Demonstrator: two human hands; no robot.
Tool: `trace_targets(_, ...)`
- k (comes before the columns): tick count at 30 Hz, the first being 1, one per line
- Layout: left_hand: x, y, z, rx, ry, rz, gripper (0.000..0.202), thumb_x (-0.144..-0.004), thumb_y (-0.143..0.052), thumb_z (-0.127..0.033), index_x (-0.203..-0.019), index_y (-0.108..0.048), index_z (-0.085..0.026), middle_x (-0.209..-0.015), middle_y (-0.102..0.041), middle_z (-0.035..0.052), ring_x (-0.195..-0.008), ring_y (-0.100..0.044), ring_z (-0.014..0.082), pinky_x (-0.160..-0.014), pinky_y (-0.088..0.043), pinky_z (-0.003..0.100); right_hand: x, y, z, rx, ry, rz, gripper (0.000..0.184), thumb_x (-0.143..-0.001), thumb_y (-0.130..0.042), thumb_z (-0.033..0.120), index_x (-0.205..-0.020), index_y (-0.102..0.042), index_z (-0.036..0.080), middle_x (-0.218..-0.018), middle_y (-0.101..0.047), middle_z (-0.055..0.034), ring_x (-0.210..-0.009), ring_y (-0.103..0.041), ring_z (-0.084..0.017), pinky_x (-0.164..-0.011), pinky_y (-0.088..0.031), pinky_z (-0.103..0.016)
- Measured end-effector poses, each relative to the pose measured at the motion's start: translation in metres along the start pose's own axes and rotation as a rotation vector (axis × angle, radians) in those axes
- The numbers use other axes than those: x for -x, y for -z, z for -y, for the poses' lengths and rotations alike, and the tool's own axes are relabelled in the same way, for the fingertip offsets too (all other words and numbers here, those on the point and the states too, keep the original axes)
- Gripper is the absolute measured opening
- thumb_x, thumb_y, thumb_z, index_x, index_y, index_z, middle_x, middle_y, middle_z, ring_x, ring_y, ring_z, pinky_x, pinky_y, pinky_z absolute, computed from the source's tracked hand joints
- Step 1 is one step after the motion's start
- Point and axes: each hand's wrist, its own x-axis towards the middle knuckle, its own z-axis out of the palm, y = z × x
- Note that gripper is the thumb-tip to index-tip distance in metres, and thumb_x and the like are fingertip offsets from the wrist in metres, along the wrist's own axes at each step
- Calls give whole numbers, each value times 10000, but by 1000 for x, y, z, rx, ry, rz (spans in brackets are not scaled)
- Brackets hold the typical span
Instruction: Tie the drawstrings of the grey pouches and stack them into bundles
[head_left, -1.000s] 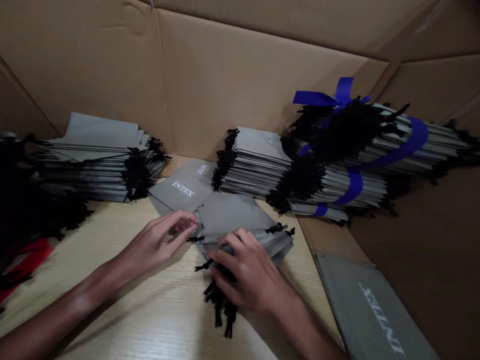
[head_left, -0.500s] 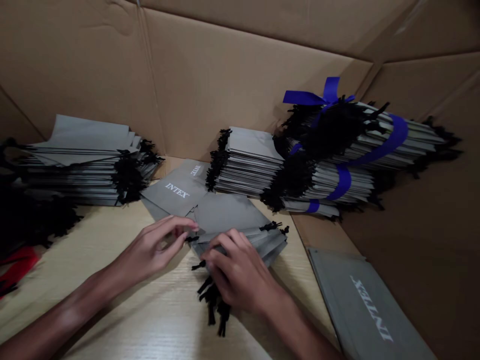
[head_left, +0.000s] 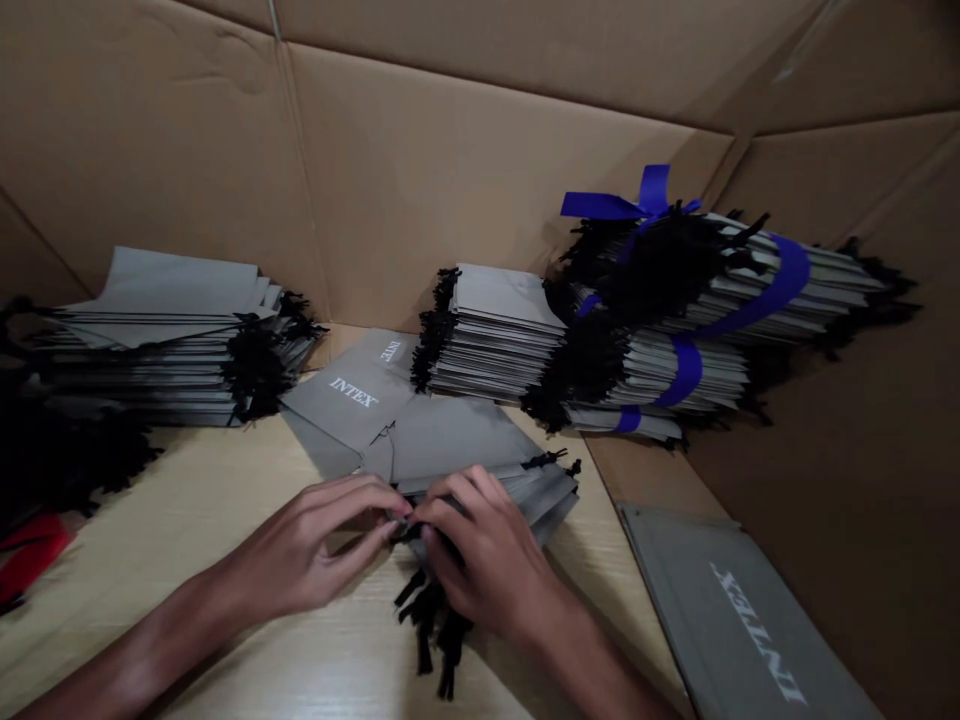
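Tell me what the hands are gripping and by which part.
The left hand and right hand seem to pinch a grey drawstring pouch at its black cords.

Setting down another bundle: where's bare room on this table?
Pale wood tabletop shows between the left stack of grey pouches and the left hand; a narrower strip lies between the right hand and the lone INTEX pouch. Behind the hands, ribbon-tied stacks and loose pouches crowd together.

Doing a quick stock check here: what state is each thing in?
Left hand: fingertips pinching the grey INTEX pouch at its edge.
Right hand: closed over the pouch's black drawcords.
Ribbon-tied pouch bundles: stacked, blue ribbon bowed on top.
Middle pouch stack: unbanded, neatly squared.
Loose pouch: lying flat, lettering upside down.
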Motion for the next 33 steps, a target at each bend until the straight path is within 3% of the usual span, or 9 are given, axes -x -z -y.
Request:
trace_targets(5,2,-7,2,26,-37,-20,277,-1045,-707,-71,-1261,-724,-244,-1057,-830,15,-910,-789,136,-849,-600,205,1,-3,-5,-75,11,-84,135,-1077,-704,145,-1187,-690,221,-1070,-801,-37,-973,-607,-255,-840,-494,-405)
trace_targets(11,2,-12,3,109,-26,-21,303,-1049,-733,-75,-1280,-779,-266,-1124,-866,26,-984,-815,149,-916,-602,224,1,-4,-5,-127,13,-170,232,-1052,-758,150,-1254,-669,220,-1071,-831,-30,-954,-644,-250,-818,-509,-382)
trace_targets(13,-1,-12,-1,172,108,-39,199,-1038,-765,-143,-1184,-824,-267,-1031,-862,15,-892,-804,149,-833,-602,225,1,-4,-5,-132,24,-200,186,-1063,-758,161,-1218,-673,218,-1061,-829,-32,-951,-654,-243,-816,-509,-373)
trace_targets(15,-4,-12,-6,299,323,-46,78,-1012,-815,-249,-1087,-837,-257,-968,-847,13,-835,-788,154,-766,-596,226,0,-3,-6,-126,38,-228,119,-1079,-760,190,-1161,-677,217,-1056,-824,-35,-948,-661,-235,-825,-508,-374)
trace_targets(18,-8,-10,-10,608,552,-35,129,-1000,-834,-359,-1029,-789,-241,-918,-819,7,-837,-773,157,-743,-586,216,-1,-1,-8,-117,48,-238,69,-1096,-750,204,-1099,-683,222,-1037,-811,-27,-939,-662,-225,-835,-503,-379)
trace_targets(23,-9,-9,-12,952,698,-49,260,-972,-886,-461,-1008,-774,-229,-802,-751,-17,-754,-692,125,-691,-532,185,-1,0,-8,-129,58,-231,47,-1127,-691,184,-1109,-705,224,-1050,-811,-27,-942,-670,-211,-839,-502,-385)
trace_targets(28,-11,-11,-13,1168,816,-58,334,-853,-993,-484,-974,-899,-187,-835,-839,61,-773,-777,158,-711,-596,197,-1,0,-10,-135,48,-255,49,-1125,-694,188,-1114,-714,231,-1049,-808,-37,-955,-682,-215,-846,-519,-386)
trace_targets(33,-14,-10,-14,1162,876,-60,378,-802,-1044,-483,-1035,-945,-203,-978,-917,112,-876,-861,197,-795,-663,208,-2,9,-7,-163,47,-276,125,-1065,-707,162,-1171,-718,228,-1067,-800,-60,-963,-692,-238,-849,-542,-412)
